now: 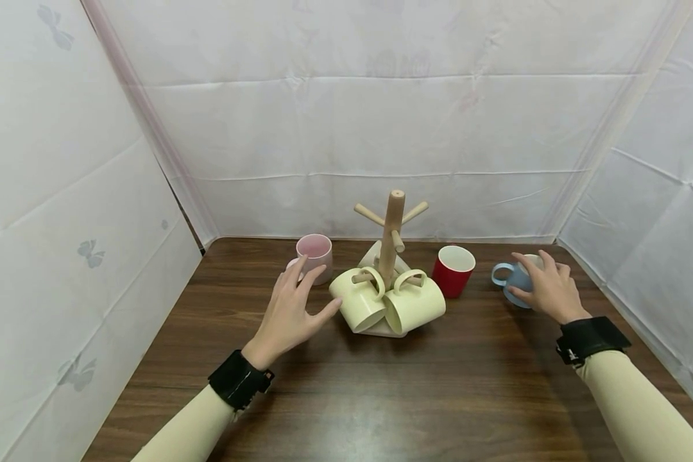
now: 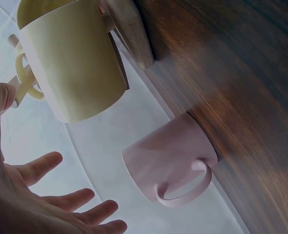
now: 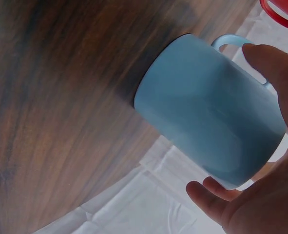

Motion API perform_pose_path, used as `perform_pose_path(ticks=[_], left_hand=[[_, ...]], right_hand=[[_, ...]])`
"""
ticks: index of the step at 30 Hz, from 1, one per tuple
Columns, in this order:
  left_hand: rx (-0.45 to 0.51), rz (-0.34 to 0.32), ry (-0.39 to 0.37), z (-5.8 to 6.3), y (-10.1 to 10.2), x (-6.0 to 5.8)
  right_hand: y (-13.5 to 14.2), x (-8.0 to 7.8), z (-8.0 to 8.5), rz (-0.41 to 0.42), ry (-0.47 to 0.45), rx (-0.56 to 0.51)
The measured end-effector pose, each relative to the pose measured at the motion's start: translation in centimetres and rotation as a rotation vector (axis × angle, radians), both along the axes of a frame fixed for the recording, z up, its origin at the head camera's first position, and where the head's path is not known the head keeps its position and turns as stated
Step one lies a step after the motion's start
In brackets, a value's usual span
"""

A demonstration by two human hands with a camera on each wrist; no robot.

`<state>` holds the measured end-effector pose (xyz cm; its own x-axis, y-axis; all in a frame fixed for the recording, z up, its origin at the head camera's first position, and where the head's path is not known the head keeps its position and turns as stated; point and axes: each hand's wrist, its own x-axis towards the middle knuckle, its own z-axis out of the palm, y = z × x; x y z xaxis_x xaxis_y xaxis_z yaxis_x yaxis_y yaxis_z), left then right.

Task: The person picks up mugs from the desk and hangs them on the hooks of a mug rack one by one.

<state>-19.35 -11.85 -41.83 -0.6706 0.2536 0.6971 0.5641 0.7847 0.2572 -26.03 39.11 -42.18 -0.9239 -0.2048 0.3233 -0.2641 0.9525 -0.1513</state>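
My left hand [image 1: 291,311], fingers spread and thumb out, hovers between a pink mug [image 1: 322,273] and a pale yellow mug [image 1: 355,301] on a wooden mug tree [image 1: 390,247]. It holds nothing. In the left wrist view the pink mug [image 2: 168,156] stands upright on the table, its handle toward the camera. At the right, my right hand [image 1: 551,292] arches over a light blue mug [image 1: 516,279] that stands upright. The right wrist view has the thumb beside the handle of the blue mug [image 3: 202,107] and the fingers spread at the rim's far side.
A second pale yellow mug [image 1: 418,305] hangs beside the first on the tree's lower pegs, with another pale mug [image 1: 372,255] behind. The upper pegs [image 1: 369,214] stick out bare. A red mug [image 1: 452,276] with white inside stands right of the tree. White sheeting [image 1: 352,128] encloses the wooden table [image 1: 381,398].
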Motion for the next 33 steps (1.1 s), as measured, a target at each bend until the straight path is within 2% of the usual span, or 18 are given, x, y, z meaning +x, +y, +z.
perform_pose_path(ticks=[8,22,33], left_hand=[[0.005,-0.012,0.003,-0.1,-0.27,0.21],[-0.003,-0.001,-0.017,-0.28,-0.49,0.4],[0.007,0.0,-0.012,-0.06,-0.47,0.49]], right_hand=[[0.18,0.17,-0.17,-0.028,-0.055,-0.004],[0.17,0.03,0.08,-0.035,-0.08,-0.019],[0.14,0.07,0.5,-0.037,-0.09,-0.077]])
